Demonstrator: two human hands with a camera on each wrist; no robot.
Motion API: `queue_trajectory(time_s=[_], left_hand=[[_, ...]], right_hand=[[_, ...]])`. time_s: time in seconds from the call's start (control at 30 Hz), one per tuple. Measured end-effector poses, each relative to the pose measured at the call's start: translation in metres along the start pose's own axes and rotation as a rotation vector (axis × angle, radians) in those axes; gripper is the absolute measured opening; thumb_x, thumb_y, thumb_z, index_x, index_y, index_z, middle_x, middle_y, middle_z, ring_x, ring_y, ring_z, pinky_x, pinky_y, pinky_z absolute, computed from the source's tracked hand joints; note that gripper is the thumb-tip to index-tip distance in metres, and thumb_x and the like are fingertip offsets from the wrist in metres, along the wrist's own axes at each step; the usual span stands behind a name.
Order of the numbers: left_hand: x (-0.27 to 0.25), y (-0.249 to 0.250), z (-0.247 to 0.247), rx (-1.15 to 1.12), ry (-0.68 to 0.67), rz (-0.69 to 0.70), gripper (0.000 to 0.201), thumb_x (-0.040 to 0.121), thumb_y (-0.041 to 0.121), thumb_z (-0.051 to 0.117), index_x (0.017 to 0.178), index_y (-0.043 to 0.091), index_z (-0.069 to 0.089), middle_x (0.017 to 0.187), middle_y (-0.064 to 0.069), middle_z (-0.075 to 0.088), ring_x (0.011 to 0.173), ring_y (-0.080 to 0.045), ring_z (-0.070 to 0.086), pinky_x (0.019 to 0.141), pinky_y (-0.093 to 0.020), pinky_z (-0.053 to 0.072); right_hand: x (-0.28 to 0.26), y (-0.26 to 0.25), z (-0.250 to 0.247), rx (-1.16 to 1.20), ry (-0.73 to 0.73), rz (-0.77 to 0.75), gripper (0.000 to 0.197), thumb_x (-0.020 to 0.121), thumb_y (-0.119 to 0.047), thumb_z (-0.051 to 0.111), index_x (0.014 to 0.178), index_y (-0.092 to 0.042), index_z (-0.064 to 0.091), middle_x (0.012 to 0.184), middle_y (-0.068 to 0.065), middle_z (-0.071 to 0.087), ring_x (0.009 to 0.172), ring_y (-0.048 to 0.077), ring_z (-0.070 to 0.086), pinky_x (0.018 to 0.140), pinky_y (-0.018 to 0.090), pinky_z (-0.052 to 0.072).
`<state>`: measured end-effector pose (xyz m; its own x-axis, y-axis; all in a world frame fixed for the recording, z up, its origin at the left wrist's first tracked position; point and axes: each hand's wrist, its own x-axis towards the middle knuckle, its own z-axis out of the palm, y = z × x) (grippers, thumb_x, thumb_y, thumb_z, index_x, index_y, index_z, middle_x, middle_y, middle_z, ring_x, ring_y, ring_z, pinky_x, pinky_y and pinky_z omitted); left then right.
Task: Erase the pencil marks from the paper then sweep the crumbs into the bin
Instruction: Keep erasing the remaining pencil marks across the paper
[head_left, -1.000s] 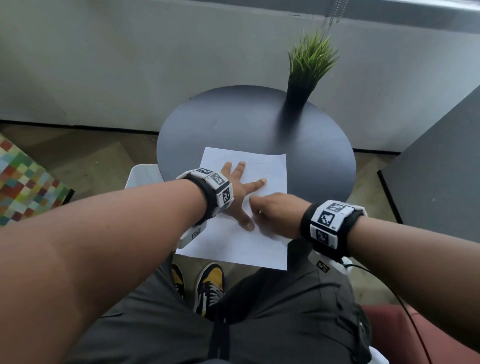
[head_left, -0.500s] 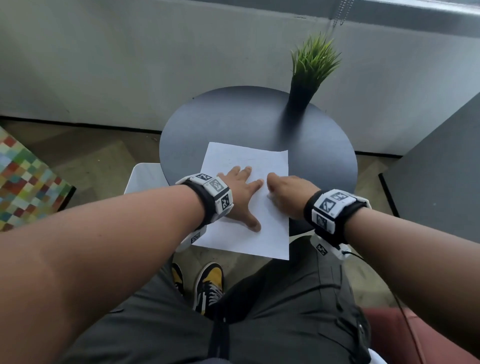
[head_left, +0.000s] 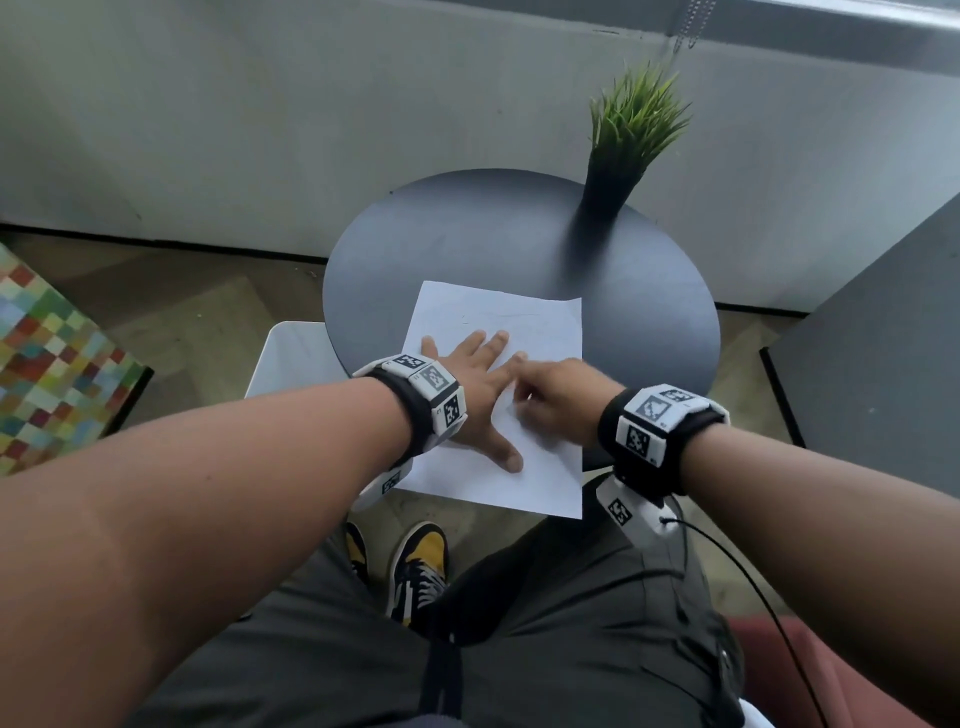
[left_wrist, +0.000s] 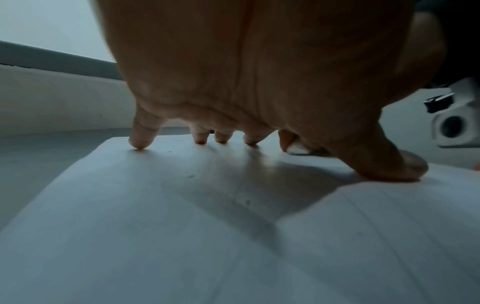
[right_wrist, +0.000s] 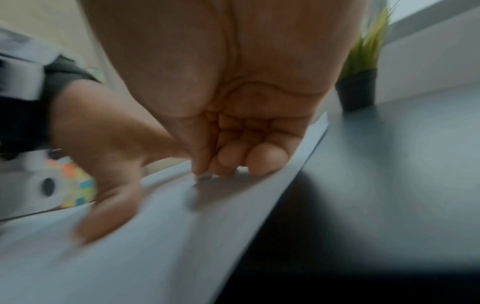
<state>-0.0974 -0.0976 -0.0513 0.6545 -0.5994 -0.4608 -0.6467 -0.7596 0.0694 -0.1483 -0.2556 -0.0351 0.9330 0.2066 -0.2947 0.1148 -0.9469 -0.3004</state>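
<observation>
Lying under both hands, the thin white paper sheet (head_left: 540, 332) is light and slides easily, so the left hand (head_left: 480, 395) presses it flat with spread fingers while the right hand (head_left: 553, 402) pinches a small white eraser (left_wrist: 297, 147).

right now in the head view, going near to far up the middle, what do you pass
trousers → near edge of the paper → left hand pressing the paper flat → faint pencil marks → bare dark round table → grey wall
</observation>
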Motion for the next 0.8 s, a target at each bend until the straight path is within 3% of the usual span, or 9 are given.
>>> queue_trajectory(time_s=[0.1,0.17,0.27,0.43,0.5,0.6,0.67,0.73,0.8], left_hand=[[0.0,0.001,0.001,0.003,0.003,-0.008,0.141,0.049,0.095,0.056,0.154,0.034,-0.015,0.162,0.006,-0.024,0.15,-0.02,-0.018,0.111,-0.071,0.008],[0.0,0.0,0.002,-0.007,0.003,-0.011,0.141,0.049,0.094,0.058,0.154,0.035,-0.014,0.162,0.006,-0.024,0.15,-0.02,-0.018,0.11,-0.073,0.009],[-0.001,0.001,-0.001,-0.019,-0.016,-0.012,0.139,0.047,0.093,0.062,0.153,0.04,-0.012,0.162,0.006,-0.024,0.15,-0.022,-0.018,0.109,-0.074,0.007],[-0.001,0.004,-0.01,0.038,-0.051,-0.02,0.136,0.048,0.09,0.065,0.151,0.046,-0.013,0.162,0.002,-0.022,0.15,-0.027,-0.015,0.108,-0.072,0.011],[-0.002,0.005,-0.013,0.043,-0.062,-0.018,0.135,0.052,0.084,0.07,0.152,0.044,-0.013,0.163,0.0,-0.022,0.15,-0.028,-0.016,0.111,-0.068,0.012],[-0.007,0.007,-0.02,0.038,-0.084,-0.014,0.133,0.059,0.076,0.074,0.154,0.041,-0.012,0.163,-0.002,-0.022,0.15,-0.03,-0.017,0.114,-0.063,0.012],[-0.007,0.01,-0.023,0.054,-0.095,-0.013,0.132,0.06,0.076,0.074,0.153,0.043,-0.012,0.163,-0.004,-0.022,0.15,-0.031,-0.017,0.114,-0.063,0.014],[-0.006,0.011,-0.023,0.071,-0.098,-0.012,0.131,0.059,0.078,0.072,0.152,0.045,-0.013,0.162,-0.004,-0.022,0.15,-0.032,-0.016,0.113,-0.063,0.016],[-0.006,0.011,-0.022,0.074,-0.102,-0.014,0.13,0.059,0.079,0.072,0.152,0.046,-0.012,0.162,-0.005,-0.022,0.15,-0.032,-0.016,0.113,-0.064,0.016]], right_hand=[[0.014,0.022,-0.008,-0.017,0.121,0.257,0.017,0.088,-0.028,0.049,0.099,-0.016,0.054,0.1,0.011,0.063,0.09,0.031,0.058,0.071,0.032,0.048],[0.012,0.014,-0.001,-0.05,0.116,0.161,0.021,0.089,-0.028,0.046,0.106,-0.016,0.052,0.101,0.012,0.063,0.091,0.033,0.059,0.072,0.034,0.048],[-0.002,-0.002,0.009,-0.014,-0.036,-0.126,0.021,0.092,-0.027,0.049,0.111,-0.019,0.053,0.098,0.006,0.067,0.086,0.028,0.058,0.073,0.034,0.047],[0.011,0.035,-0.014,-0.085,0.093,0.203,0.015,0.09,-0.033,0.048,0.099,-0.022,0.05,0.098,0.009,0.061,0.088,0.033,0.058,0.073,0.035,0.049],[0.004,0.029,-0.008,-0.126,0.068,0.105,0.015,0.092,-0.033,0.046,0.102,-0.022,0.049,0.097,0.005,0.06,0.09,0.03,0.058,0.07,0.032,0.043],[-0.011,0.013,0.002,-0.132,-0.107,-0.134,0.012,0.092,-0.03,0.049,0.103,-0.024,0.052,0.095,-0.004,0.059,0.088,0.02,0.051,0.073,0.032,0.043],[-0.008,0.02,-0.007,-0.128,-0.097,-0.091,0.012,0.092,-0.032,0.05,0.102,-0.027,0.053,0.094,-0.005,0.059,0.088,0.02,0.052,0.074,0.033,0.044],[-0.003,0.033,-0.013,-0.141,0.016,0.022,0.014,0.094,-0.036,0.048,0.103,-0.026,0.051,0.094,-0.002,0.059,0.091,0.023,0.053,0.07,0.032,0.039],[-0.005,0.031,-0.009,-0.157,0.059,0.006,0.014,0.094,-0.034,0.047,0.104,-0.024,0.05,0.097,0.0,0.06,0.087,0.021,0.049,0.069,0.031,0.037]])
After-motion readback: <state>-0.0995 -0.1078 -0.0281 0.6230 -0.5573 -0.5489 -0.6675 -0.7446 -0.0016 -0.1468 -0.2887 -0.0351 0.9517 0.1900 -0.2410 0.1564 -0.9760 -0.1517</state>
